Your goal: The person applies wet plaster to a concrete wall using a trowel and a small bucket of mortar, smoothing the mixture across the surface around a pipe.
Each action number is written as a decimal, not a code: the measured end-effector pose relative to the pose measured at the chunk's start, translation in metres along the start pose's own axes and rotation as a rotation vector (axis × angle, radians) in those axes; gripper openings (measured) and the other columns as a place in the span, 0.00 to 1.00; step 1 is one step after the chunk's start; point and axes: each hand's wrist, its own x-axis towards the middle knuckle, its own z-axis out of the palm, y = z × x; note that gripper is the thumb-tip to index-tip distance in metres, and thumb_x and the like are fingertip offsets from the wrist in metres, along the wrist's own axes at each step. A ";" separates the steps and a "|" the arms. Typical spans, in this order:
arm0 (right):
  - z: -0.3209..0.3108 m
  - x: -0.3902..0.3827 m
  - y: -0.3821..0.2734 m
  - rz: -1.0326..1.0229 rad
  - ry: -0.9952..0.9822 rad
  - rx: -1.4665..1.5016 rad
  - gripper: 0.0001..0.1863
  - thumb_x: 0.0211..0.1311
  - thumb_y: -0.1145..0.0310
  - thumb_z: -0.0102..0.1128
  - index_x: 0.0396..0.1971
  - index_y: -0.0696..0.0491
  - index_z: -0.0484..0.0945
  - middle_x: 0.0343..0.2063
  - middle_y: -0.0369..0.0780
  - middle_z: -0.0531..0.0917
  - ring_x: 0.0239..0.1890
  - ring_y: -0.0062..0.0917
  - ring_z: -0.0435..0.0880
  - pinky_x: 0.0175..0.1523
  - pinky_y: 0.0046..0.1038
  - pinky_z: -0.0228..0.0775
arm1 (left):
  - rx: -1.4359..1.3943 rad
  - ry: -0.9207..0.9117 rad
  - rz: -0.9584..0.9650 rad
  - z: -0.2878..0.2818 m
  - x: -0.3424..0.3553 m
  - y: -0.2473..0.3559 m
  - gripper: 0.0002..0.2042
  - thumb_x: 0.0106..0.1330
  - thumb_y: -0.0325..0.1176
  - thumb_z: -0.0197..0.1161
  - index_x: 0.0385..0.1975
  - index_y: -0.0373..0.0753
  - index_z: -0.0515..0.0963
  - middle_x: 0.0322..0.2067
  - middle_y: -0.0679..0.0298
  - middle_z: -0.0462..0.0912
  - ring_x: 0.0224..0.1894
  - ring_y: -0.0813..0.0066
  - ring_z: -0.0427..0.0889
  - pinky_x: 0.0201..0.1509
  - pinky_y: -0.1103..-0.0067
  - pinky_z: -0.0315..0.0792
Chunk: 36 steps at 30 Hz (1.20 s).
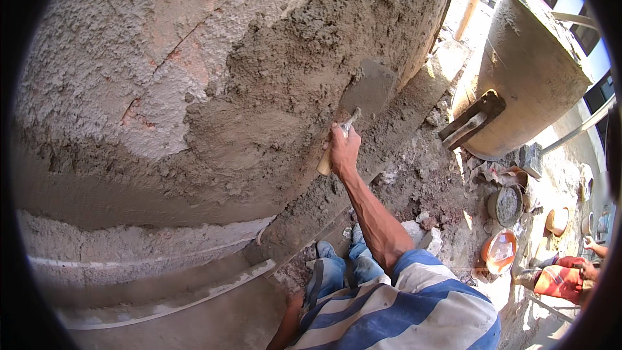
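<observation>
My right hand (344, 149) is closed around the wooden handle of a pointed trowel (368, 91). The trowel's grey blade lies flat against wet mortar (278, 104) on a curved wall, near the wall's right edge. Low in the picture, my left hand (295, 301) hangs beside my leg, and its fingers are too hidden to read. Above and left of the wet patch, the wall shows rough, pale, dry plaster (116, 45) with reddish spots.
A plank (421, 100) with mortar runs along the wall's foot. Right of it stands a large cylinder (518, 58) with a float (472, 122) leaning on it. Rubble, a grey bucket (504, 206) and an orange basin (497, 253) lie on the ground. Another person (564, 279) is at far right.
</observation>
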 end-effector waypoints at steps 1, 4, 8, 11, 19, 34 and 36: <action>0.000 -0.003 0.000 0.009 0.024 -0.010 0.13 0.58 0.62 0.52 0.27 0.58 0.68 0.16 0.36 0.72 0.13 0.19 0.72 0.18 0.22 0.66 | 0.100 0.032 0.024 0.012 -0.011 0.009 0.19 0.56 0.42 0.54 0.45 0.40 0.74 0.35 0.50 0.78 0.42 0.58 0.76 0.44 0.65 0.69; 0.015 -0.027 -0.010 0.002 0.000 0.001 0.12 0.58 0.63 0.52 0.27 0.58 0.68 0.16 0.36 0.73 0.13 0.18 0.72 0.18 0.21 0.66 | 0.167 0.051 0.063 0.016 -0.049 0.029 0.20 0.55 0.43 0.55 0.45 0.39 0.75 0.35 0.49 0.79 0.45 0.57 0.77 0.48 0.66 0.68; 0.033 -0.050 -0.008 -0.016 -0.012 0.044 0.10 0.59 0.66 0.51 0.26 0.58 0.69 0.15 0.35 0.72 0.13 0.18 0.72 0.18 0.21 0.64 | -0.202 -0.021 -0.106 -0.003 -0.085 0.077 0.20 0.56 0.40 0.56 0.46 0.38 0.74 0.34 0.54 0.80 0.40 0.62 0.79 0.43 0.70 0.72; 0.042 -0.072 -0.019 -0.015 -0.049 0.031 0.11 0.59 0.66 0.52 0.25 0.58 0.69 0.15 0.35 0.73 0.13 0.18 0.72 0.19 0.21 0.64 | -0.363 -0.017 -0.063 -0.015 -0.058 0.065 0.18 0.56 0.37 0.56 0.45 0.37 0.74 0.32 0.57 0.81 0.33 0.64 0.80 0.34 0.71 0.74; 0.057 -0.174 -0.069 0.307 -0.339 0.259 0.11 0.59 0.63 0.53 0.27 0.57 0.68 0.16 0.35 0.72 0.13 0.18 0.70 0.19 0.21 0.66 | -0.201 0.027 0.074 -0.054 -0.006 0.027 0.10 0.56 0.36 0.56 0.35 0.38 0.73 0.23 0.61 0.76 0.18 0.73 0.73 0.18 0.76 0.66; -0.243 -0.166 -0.327 -1.178 1.131 -0.069 0.10 0.58 0.68 0.56 0.28 0.60 0.70 0.19 0.39 0.75 0.21 0.23 0.74 0.29 0.24 0.71 | -0.025 -0.026 0.376 -0.069 0.018 0.069 0.18 0.56 0.34 0.56 0.48 0.41 0.74 0.32 0.60 0.80 0.32 0.70 0.79 0.35 0.76 0.72; -0.290 -0.143 -0.315 -1.094 1.551 -0.266 0.09 0.57 0.68 0.55 0.27 0.59 0.70 0.21 0.40 0.76 0.22 0.24 0.74 0.29 0.27 0.71 | -0.061 -0.113 0.202 -0.072 -0.003 0.093 0.18 0.57 0.32 0.57 0.49 0.39 0.73 0.36 0.60 0.80 0.31 0.75 0.77 0.27 0.76 0.71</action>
